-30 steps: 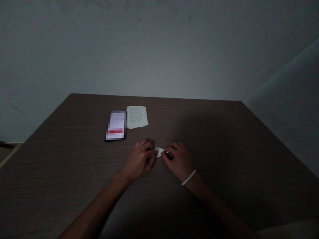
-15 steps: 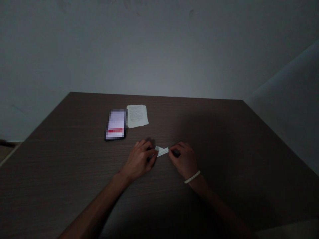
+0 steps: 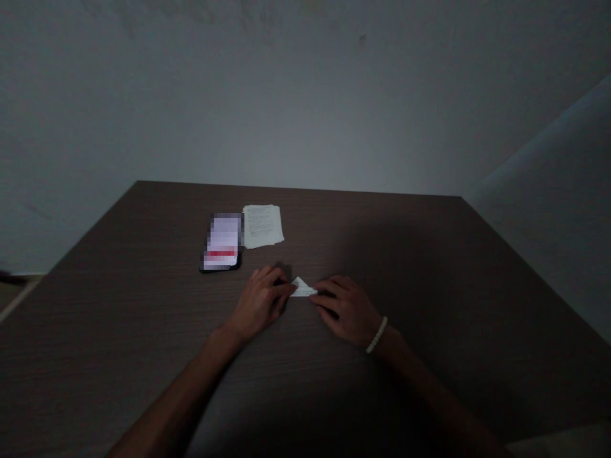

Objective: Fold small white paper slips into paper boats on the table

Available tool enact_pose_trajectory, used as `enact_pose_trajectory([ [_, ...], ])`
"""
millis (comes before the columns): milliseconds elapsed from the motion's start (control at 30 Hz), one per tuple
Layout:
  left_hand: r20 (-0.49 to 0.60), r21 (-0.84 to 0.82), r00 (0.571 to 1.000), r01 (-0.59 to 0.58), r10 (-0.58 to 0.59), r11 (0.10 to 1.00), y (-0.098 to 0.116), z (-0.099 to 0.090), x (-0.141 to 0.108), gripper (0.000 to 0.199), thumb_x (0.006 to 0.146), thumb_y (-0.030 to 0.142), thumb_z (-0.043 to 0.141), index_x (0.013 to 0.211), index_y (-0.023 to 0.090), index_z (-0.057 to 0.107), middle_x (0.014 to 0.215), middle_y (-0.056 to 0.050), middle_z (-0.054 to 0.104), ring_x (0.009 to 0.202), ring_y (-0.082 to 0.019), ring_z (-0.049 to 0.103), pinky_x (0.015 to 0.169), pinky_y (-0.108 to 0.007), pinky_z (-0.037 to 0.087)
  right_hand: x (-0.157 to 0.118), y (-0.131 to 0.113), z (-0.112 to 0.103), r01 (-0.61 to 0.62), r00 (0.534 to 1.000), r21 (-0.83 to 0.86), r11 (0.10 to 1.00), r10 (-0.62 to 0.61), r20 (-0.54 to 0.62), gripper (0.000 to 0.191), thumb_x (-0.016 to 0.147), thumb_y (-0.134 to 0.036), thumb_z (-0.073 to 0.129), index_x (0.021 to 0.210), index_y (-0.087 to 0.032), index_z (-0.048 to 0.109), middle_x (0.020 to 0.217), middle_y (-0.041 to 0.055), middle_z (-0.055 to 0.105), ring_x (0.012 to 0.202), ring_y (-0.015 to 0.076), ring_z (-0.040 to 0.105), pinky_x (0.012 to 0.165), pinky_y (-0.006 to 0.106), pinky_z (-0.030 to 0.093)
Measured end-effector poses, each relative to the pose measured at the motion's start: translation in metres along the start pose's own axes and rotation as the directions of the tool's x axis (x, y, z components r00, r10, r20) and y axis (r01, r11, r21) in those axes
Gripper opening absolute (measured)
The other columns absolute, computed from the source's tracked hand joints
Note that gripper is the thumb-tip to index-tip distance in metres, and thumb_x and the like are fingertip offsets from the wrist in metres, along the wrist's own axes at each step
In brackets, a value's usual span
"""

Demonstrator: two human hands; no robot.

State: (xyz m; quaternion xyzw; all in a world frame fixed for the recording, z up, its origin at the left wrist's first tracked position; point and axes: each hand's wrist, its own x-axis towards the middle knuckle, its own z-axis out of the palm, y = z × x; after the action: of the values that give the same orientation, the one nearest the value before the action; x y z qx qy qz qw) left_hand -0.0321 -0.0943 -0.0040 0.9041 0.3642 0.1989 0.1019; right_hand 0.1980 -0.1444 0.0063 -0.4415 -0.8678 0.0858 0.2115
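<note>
Where fingertips cover it, the folded paper's ends are hidden.

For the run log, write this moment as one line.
left hand: fingers on folded paper | right hand: fingertips at its other end | phone: beside paper stack, beyond left hand

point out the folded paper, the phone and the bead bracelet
folded paper [image 3: 301, 291]: head view, its middle
phone [image 3: 223, 240]: head view, the screen
bead bracelet [image 3: 377, 334]: head view, beads on the wrist
</note>
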Motion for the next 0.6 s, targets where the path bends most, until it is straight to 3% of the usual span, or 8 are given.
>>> enact_pose_trajectory([
  [167,-0.050,0.038,0.998,0.040,-0.038,0.998,-0.008,0.003,0.000,0.019,0.090,0.018,0.052,0.094,0.022,0.070,0.097,-0.006,0.061,0.092,-0.023,0.048,0.074,-0.037,0.039,0.005,-0.004,0.001,0.065,0.993,0.003,0.998,-0.065,0.102,0.028,0.085,-0.019,0.058,0.112,-0.021,0.065,0.113,0.0065,0.064,0.103,0.0234,0.052,0.089,0.041,0.042],
  [300,-0.113,0.045,0.989,0.099,-0.093,0.994,-0.007,0.003,0.000,0.019,0.092,0.021,0.052,0.093,0.020,0.071,0.096,-0.007,0.061,0.090,-0.023,0.048,0.076,-0.037,0.040,0.005,-0.009,0.004,0.046,0.995,0.059,0.997,-0.051,0.084,0.035,0.084,-0.017,0.057,0.119,-0.019,0.061,0.112,0.0069,0.063,0.103,0.0223,0.051,0.089,0.039,0.042],
  [600,-0.122,0.055,0.985,0.131,-0.124,0.990,-0.006,0.003,0.001,0.019,0.092,0.028,0.054,0.093,0.019,0.071,0.089,-0.007,0.060,0.085,-0.022,0.049,0.076,-0.037,0.041,0.008,-0.011,0.003,0.107,0.989,0.012,0.994,-0.108,0.097,0.024,0.086,-0.021,0.057,0.109,-0.020,0.065,0.109,0.0067,0.064,0.102,0.0229,0.052,0.087,0.040,0.042],
])
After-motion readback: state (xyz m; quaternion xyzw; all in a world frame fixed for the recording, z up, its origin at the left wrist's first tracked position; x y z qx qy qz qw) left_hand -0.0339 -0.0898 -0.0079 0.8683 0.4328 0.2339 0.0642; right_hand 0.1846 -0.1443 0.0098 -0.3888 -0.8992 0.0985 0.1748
